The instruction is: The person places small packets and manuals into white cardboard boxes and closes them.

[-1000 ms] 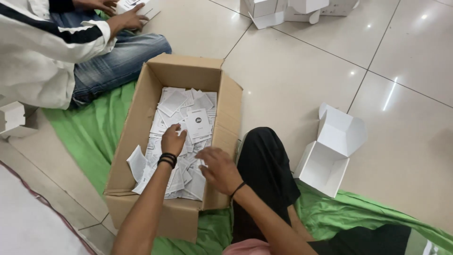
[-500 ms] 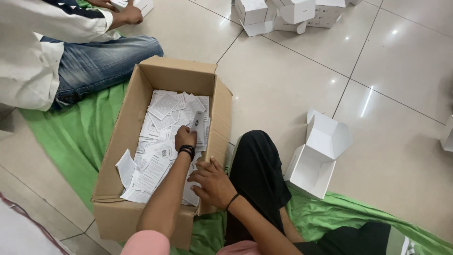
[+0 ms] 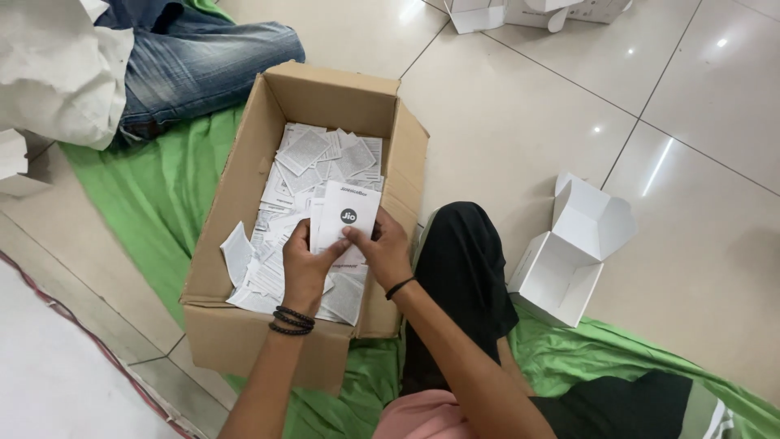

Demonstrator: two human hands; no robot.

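Both hands meet above the cardboard box point(image 3: 244, 175): our left hand point(image 3: 307, 268) and right hand point(image 3: 382, 252) pinch one white leaflet point(image 3: 345, 218) between fingers and thumbs, held upright over the heap of loose leaflets point(image 3: 313, 167). We judge sorting barely begun, as the heap remains large. Beside our knee lies an open white carton point(image 3: 569, 260); another person's jeans point(image 3: 195, 61) rest on the green cloth point(image 3: 154, 195).

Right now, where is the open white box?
In the head view, the open white box sits on the tiled floor, right of the person's black-trousered knee.
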